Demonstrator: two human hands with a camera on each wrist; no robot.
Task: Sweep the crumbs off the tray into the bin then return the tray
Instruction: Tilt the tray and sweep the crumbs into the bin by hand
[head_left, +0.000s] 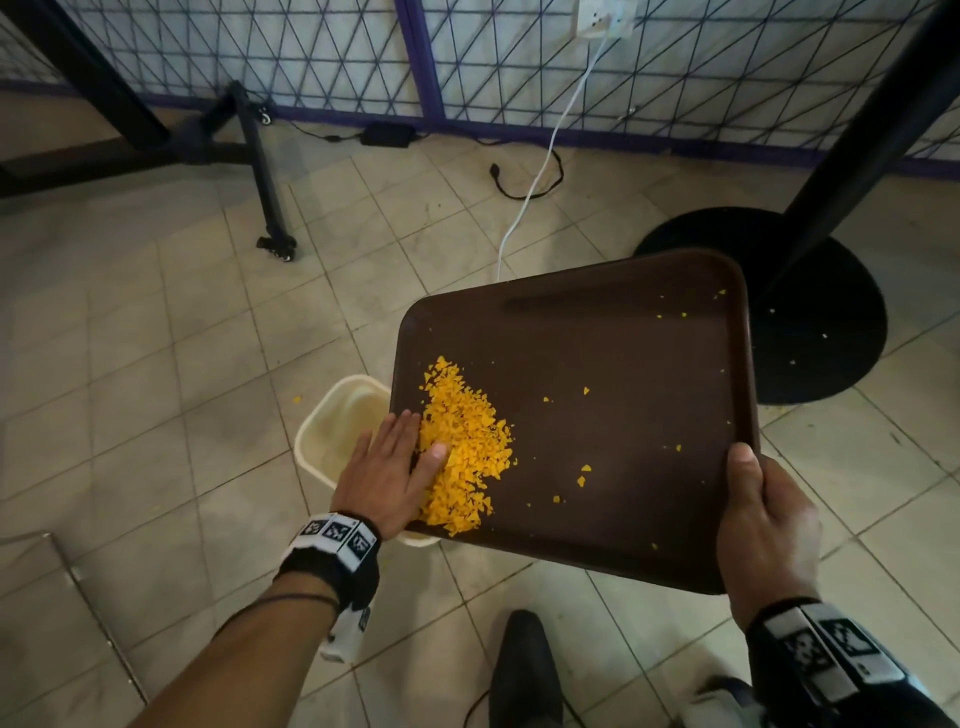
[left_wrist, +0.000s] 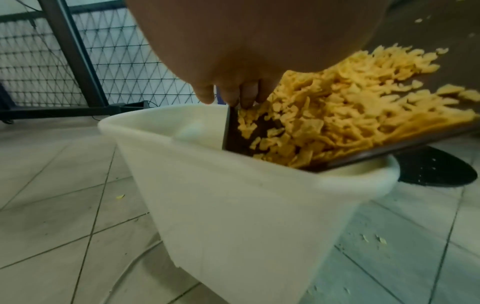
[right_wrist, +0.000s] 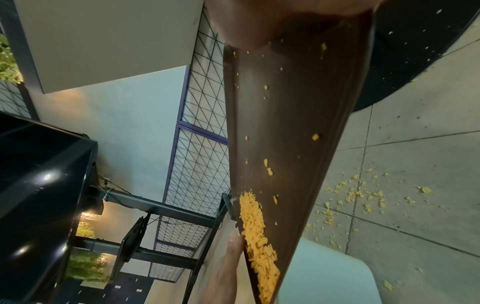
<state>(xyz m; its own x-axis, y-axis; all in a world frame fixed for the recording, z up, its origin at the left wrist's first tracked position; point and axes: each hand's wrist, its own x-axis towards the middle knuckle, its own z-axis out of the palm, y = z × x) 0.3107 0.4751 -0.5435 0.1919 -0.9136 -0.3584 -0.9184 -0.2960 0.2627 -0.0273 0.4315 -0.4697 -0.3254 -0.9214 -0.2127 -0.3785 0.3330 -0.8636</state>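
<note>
Fingers (head_left: 400, 431) of the left hand (head_left: 382, 475) straight and held together, laid flat against the heap of orange crumbs (head_left: 465, 449) at the tray's left edge, thumb tip resting in the heap. From the left wrist view, fingertips (left_wrist: 245, 96) just at the tray's rim, crumbs piled against them right above the bin's opening. Fingers of the right hand (head_left: 763, 525) clamped on the tray's near right corner, thumb (head_left: 745, 465) pressed on top of the rim, the remaining fingers hidden underneath. Brown tray (head_left: 613, 395) held in the air, tilted down toward its left side, lower left corner dipping into the cream bin (head_left: 322, 431). Scattered single crumbs spread over the rest of the tray surface. Bin standing on the tiled floor (head_left: 156, 338), partly covered by tray and left hand. More crumbs lying loose on the floor tiles beside the bin, plain in the right wrist view (right_wrist: 363, 197). Black round table base (head_left: 826, 332) behind the tray's far right corner, speckled with pale bits. White cable (head_left: 540, 171) trailing over the tiles from a wall socket (head_left: 605, 18).
</note>
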